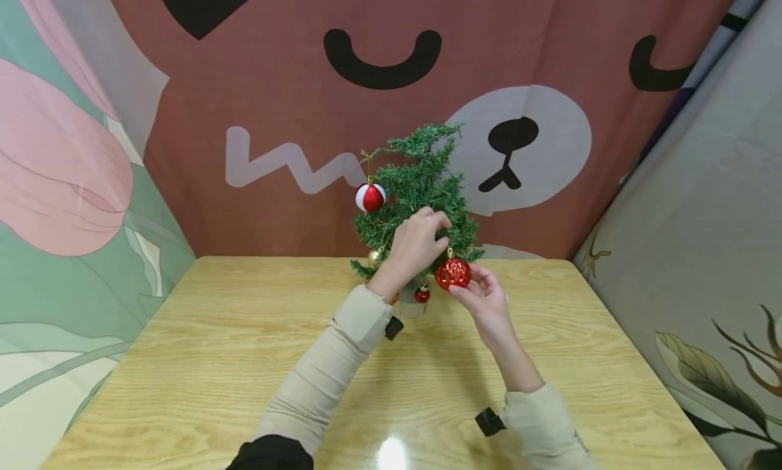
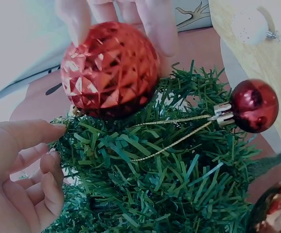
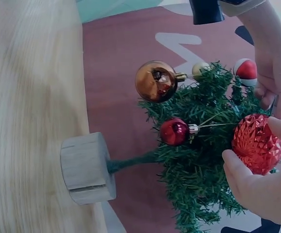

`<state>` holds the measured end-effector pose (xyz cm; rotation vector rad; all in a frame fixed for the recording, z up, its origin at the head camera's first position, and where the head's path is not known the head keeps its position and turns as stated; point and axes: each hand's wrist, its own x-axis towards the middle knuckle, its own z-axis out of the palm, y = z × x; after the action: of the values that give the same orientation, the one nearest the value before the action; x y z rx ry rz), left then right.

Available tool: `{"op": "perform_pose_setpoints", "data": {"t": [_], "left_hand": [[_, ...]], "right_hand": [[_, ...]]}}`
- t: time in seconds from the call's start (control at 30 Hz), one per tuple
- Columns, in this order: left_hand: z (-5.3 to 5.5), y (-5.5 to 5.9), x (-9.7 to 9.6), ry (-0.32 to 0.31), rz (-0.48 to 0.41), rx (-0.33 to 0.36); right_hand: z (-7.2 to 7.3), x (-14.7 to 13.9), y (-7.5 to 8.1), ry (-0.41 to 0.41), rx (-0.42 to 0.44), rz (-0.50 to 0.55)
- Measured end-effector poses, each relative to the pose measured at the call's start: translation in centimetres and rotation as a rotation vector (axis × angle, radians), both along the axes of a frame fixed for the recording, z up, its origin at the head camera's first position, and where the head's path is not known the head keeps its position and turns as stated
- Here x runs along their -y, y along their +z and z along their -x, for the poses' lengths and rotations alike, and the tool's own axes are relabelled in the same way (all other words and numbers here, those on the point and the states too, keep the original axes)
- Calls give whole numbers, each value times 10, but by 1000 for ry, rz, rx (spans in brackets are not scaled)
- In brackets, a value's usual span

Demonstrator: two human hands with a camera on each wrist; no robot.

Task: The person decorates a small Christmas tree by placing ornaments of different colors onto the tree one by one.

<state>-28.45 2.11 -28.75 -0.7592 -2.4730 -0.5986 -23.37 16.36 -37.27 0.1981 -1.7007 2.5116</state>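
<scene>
My right hand [image 1: 487,307] pinches a large faceted red bauble [image 1: 453,274] between thumb and fingers, low at the right front of a small green Christmas tree [image 1: 421,174]. The left hand [image 1: 418,242] is just above that bauble, against the branches, with thumb and index finger apart. In the left wrist view its index fingertip is right by the needles near the bauble's cap, its other fingers loosely bent. A small shiny red bauble [image 3: 174,131] hangs close by on a gold string. A copper bauble [image 3: 156,81] hangs beside it.
A red and white bauble [image 1: 370,197] and a gold bauble [image 1: 375,256] hang on the tree's left. The tree's round wooden base [image 3: 88,167] stands on the wood-grain table [image 1: 244,341]. A white bauble [image 2: 250,25] lies there too. Printed curtains [image 1: 275,83] close off the back and sides.
</scene>
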Motion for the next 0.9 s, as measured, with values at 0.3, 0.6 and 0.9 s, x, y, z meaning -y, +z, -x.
{"op": "perform_pose_setpoints", "data": {"t": [0.3, 0.6, 0.9], "left_hand": [[0, 0, 0, 2, -17, -35], [0, -1, 1, 10, -25, -54], [-1, -2, 2, -1, -60, -52]], "right_hand": [[2, 5, 3, -24, -7, -44], [3, 6, 2, -37, -4, -65], [2, 2, -2, -33, -3, -103]]}}
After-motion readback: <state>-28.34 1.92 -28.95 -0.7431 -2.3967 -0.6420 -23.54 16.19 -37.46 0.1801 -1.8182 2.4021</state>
